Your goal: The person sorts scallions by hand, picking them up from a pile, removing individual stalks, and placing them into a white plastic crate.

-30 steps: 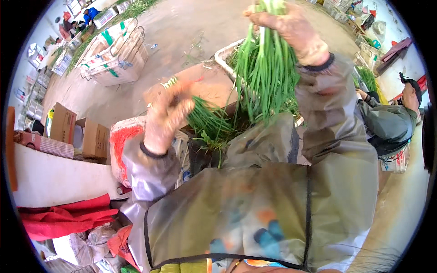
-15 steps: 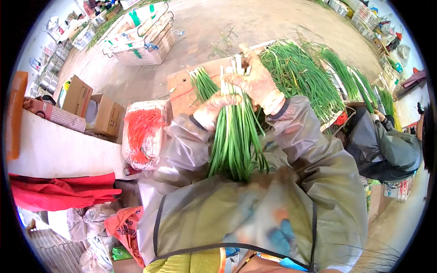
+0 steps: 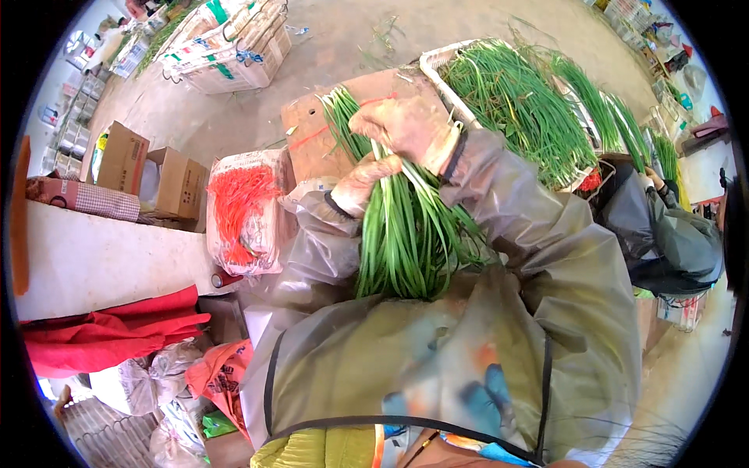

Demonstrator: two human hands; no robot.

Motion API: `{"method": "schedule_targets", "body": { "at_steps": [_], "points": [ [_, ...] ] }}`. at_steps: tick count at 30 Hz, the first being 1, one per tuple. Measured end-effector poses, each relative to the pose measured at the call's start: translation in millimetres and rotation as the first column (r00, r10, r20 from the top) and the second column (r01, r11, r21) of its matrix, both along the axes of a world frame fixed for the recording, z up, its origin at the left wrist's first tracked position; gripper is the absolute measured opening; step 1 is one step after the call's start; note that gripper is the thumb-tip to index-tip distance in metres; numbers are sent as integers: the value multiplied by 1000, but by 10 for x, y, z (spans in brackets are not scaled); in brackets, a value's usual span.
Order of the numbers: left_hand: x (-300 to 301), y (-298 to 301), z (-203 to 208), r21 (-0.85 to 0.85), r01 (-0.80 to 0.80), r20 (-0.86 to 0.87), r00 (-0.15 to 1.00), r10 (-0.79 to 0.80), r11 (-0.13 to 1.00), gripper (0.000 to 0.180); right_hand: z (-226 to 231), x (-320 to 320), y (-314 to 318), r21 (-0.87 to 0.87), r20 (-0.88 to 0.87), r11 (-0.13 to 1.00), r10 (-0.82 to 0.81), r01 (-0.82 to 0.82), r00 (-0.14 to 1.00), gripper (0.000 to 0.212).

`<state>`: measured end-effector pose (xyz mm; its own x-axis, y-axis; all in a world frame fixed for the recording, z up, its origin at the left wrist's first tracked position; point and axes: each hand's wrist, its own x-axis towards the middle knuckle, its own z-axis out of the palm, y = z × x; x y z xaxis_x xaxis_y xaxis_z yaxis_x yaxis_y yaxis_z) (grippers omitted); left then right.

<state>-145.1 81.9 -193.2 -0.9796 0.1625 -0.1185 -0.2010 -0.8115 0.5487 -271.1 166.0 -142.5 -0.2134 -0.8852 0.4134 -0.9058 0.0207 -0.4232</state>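
A bunch of spring onions (image 3: pixel 406 234) hangs before my chest, green leaves downward. My left hand (image 3: pixel 365 184) is closed around its upper part, below the pale stems. Just above, my right hand (image 3: pixel 409 131) is curled over the stem ends, its fingers bent toward the left. A few white-ended stalks stick out beside the right wrist. Another small bunch of spring onions (image 3: pixel 342 117) lies on the brown board (image 3: pixel 308 113), left of my right hand. A thin red strand (image 3: pixel 312 137) crosses the board and passes behind that small bunch.
At the right, a white crate (image 3: pixel 431 69) holds a heap of green stalks (image 3: pixel 515 109). Red ties (image 3: pixel 240 203) lie on a wrapped pack (image 3: pixel 277 242) at the left. Cardboard boxes (image 3: pixel 181 187), stacked white crates (image 3: pixel 234 66) and a co-worker's dark sleeve (image 3: pixel 679 234) are farther out.
My right hand has turned and curled over the stem ends, which stood upright before. The leaves have spread to the right. A red strand now shows across the board.
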Motion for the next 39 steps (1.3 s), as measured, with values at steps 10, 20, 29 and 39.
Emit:
{"method": "schedule_targets", "body": {
  "at_steps": [10, 20, 29, 39],
  "points": [
    [-126, -406, 761, -388, -382, -593, 800, 90, 839, 22, 405, -621, 451, -152, 754, 919, -131, 365, 644, 28],
    [-134, -1385, 933, 226, -828, -479, 364, 799, 513, 14, -97, -755, 1819, 128, 825, 851, -377, 510, 422, 19],
    [-146, -1088, 907, 270, -499, -717, 466, 518, 823, 19, 82, -518, 2158, -47, 839, 803, -291, 594, 460, 21],
    [-263, 142, 1556, -360, -893, -826, 170, -537, 270, 20, -90, -496, 1959, -78, 810, 883, -215, 463, 545, 19]
  ]
}}
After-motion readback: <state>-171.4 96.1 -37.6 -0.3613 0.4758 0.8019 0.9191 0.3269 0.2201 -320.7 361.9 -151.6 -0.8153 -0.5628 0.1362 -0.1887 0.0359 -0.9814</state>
